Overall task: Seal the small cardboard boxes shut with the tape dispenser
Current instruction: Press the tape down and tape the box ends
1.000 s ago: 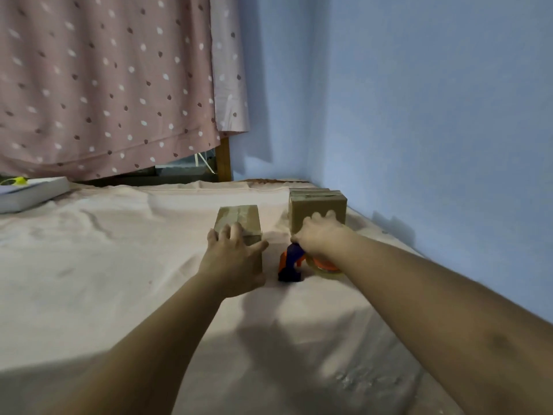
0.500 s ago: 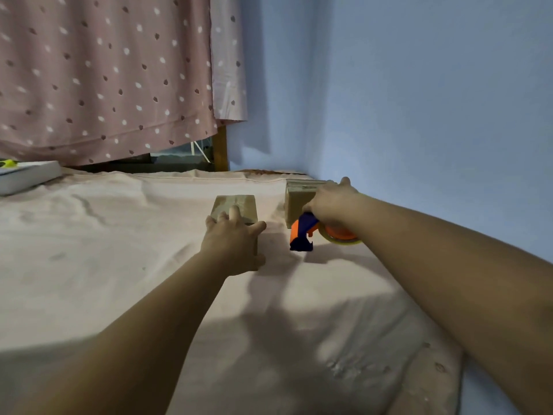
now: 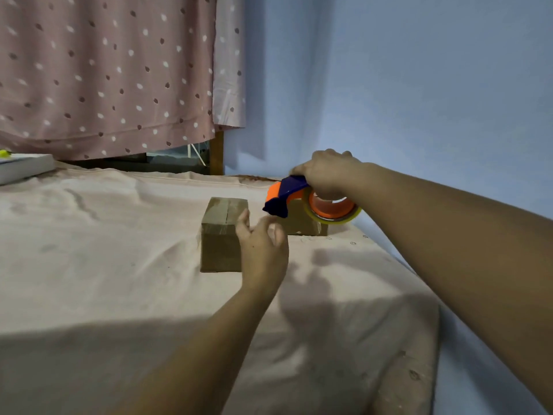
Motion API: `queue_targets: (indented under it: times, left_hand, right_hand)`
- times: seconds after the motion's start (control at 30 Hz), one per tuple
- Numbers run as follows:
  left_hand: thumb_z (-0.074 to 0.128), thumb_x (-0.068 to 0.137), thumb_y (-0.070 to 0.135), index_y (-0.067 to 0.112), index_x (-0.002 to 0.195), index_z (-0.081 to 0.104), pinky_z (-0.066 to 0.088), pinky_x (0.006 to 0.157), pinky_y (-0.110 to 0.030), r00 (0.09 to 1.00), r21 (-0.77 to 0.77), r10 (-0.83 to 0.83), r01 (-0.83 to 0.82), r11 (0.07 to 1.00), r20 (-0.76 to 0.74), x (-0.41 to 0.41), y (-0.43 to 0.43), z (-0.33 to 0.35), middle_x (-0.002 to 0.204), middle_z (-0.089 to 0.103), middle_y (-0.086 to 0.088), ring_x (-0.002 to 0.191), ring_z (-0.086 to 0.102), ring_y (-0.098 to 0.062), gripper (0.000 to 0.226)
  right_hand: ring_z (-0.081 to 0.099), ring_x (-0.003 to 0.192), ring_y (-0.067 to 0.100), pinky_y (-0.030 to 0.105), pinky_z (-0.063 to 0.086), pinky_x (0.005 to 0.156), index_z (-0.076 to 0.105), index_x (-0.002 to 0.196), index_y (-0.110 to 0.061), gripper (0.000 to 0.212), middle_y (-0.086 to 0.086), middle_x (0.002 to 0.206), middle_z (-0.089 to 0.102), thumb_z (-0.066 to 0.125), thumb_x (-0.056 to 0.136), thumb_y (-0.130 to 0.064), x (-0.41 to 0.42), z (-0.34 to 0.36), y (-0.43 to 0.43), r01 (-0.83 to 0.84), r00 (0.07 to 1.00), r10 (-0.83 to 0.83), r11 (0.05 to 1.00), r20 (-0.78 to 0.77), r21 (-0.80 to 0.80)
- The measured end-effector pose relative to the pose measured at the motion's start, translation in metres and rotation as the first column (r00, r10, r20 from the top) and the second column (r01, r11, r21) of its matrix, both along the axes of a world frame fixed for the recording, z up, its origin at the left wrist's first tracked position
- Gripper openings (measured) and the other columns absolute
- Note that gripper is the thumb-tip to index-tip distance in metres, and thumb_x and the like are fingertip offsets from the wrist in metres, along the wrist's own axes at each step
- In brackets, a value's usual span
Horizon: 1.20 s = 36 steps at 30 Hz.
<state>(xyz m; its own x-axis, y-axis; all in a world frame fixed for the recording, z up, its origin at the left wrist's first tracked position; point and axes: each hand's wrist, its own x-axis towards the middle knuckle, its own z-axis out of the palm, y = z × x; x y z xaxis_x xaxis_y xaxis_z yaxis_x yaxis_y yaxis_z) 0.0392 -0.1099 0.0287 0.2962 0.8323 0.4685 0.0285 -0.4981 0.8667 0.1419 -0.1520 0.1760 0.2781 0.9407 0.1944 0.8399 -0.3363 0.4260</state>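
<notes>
Two small cardboard boxes stand on a pink bedsheet [image 3: 89, 265]. The nearer box [image 3: 223, 235] has tape along its top seam. My left hand [image 3: 263, 250] hovers at its right side, fingers relaxed and spread, off the box. My right hand [image 3: 327, 173] grips the orange and blue tape dispenser [image 3: 299, 199] from above, holding it in the air in front of the farther box [image 3: 302, 224], which it largely hides. The clear tape roll hangs under my palm.
A blue wall [image 3: 419, 100] runs close along the right of the bed. A dotted pink curtain [image 3: 104, 70] hangs at the back. A white book-like object [image 3: 24, 167] lies at the far left. The sheet's right edge drops off near the wall.
My right hand has lifted the dispenser from the sheet up in front of the farther box. My left hand has let go of the nearer box and slid to its right side.
</notes>
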Motion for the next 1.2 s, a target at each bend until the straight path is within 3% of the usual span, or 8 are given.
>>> queue_targets:
  times: [0.07,0.13,0.2,0.33,0.57,0.67,1.0,1.2]
  left_hand:
    - [0.040,0.098,0.017,0.013,0.125,0.051,0.035,0.085,-0.027,0.981,-0.393,-0.003,0.081,0.916,0.194,0.012,-0.008,0.008,0.136,0.039,-0.006,0.106,0.049,-0.017,0.030]
    - [0.040,0.100,0.026,0.006,0.131,0.044,0.046,0.076,-0.034,0.904,-0.714,-0.048,0.367,0.597,0.424,0.021,-0.009,0.013,0.110,0.054,-0.011,0.087,0.056,-0.021,0.037]
    - [0.042,0.099,0.046,-0.002,0.131,0.038,0.058,0.074,-0.037,0.762,-0.736,-0.067,0.641,0.217,0.644,0.023,-0.010,0.019,0.112,0.058,-0.020,0.087,0.063,-0.029,0.058]
    - [0.051,0.089,0.057,-0.009,0.124,0.049,0.058,0.080,-0.036,0.619,-0.611,-0.084,0.785,0.102,0.781,0.026,-0.009,0.030,0.109,0.064,-0.021,0.096,0.066,-0.028,0.075]
    - [0.066,0.089,0.028,0.005,0.084,0.062,0.051,0.050,-0.016,0.777,-0.745,-0.095,0.625,0.233,0.623,0.017,0.000,0.041,0.056,0.060,-0.003,0.051,0.055,-0.009,0.024]
    - [0.060,0.093,0.012,0.003,0.084,0.061,0.045,0.042,-0.014,0.833,-0.736,-0.114,0.534,0.415,0.541,0.013,0.008,0.039,0.046,0.058,0.000,0.044,0.051,-0.006,0.013]
    - [0.062,0.091,0.009,0.003,0.075,0.059,0.047,0.058,-0.021,0.994,-0.573,-0.072,0.104,0.813,0.078,-0.029,0.051,0.079,0.066,0.060,-0.008,0.057,0.055,-0.012,0.017]
    - [0.064,0.090,0.012,0.002,0.080,0.062,0.050,0.065,-0.022,0.991,-0.451,-0.056,-0.007,0.892,-0.125,-0.041,0.067,0.091,0.075,0.061,-0.009,0.061,0.055,-0.013,0.014]
  right_hand:
    - [0.037,0.087,0.024,0.040,0.033,0.073,0.043,0.135,-0.035,0.057,0.004,0.095,0.041,0.040,0.088,-0.002,-0.005,0.004,-0.002,-0.004,1.000,0.004,0.999,-0.001,0.034]
    - [0.039,0.087,0.025,0.039,0.034,0.072,0.042,0.137,-0.034,0.060,0.005,0.099,0.044,0.040,0.087,0.000,-0.007,0.006,-0.004,-0.015,0.999,0.019,0.997,-0.050,0.078]
    - [0.042,0.090,0.025,0.036,0.037,0.072,0.039,0.140,-0.033,0.063,0.006,0.110,0.051,0.041,0.087,0.001,-0.009,0.008,-0.007,-0.046,0.988,0.062,0.992,-0.139,0.117]
    - [0.043,0.093,0.020,0.027,0.035,0.074,0.034,0.145,-0.030,0.067,0.006,0.126,0.052,0.041,0.087,0.004,-0.015,0.007,-0.016,-0.101,0.954,0.146,0.979,-0.261,0.178]
    - [0.041,0.093,0.019,0.027,0.034,0.075,0.027,0.148,-0.033,0.073,0.000,0.107,0.036,0.049,0.087,0.001,-0.011,-0.004,-0.031,-0.123,0.932,0.202,0.957,-0.300,0.263]
    - [0.043,0.092,0.021,0.028,0.035,0.075,0.028,0.147,-0.034,0.072,0.001,0.105,0.037,0.051,0.086,-0.002,-0.004,-0.015,-0.033,-0.126,0.908,0.239,0.939,-0.344,0.321]
    - [0.046,0.100,0.028,0.035,0.041,0.085,0.017,0.150,-0.032,0.074,0.002,0.104,0.033,0.047,0.087,-0.009,0.013,-0.069,-0.034,-0.092,0.887,0.297,0.864,-0.354,0.495]
    - [0.046,0.104,0.027,0.032,0.040,0.085,0.017,0.150,-0.026,0.075,0.006,0.111,0.039,0.048,0.086,-0.002,0.014,-0.080,-0.025,-0.082,0.859,0.352,0.811,-0.372,0.579]
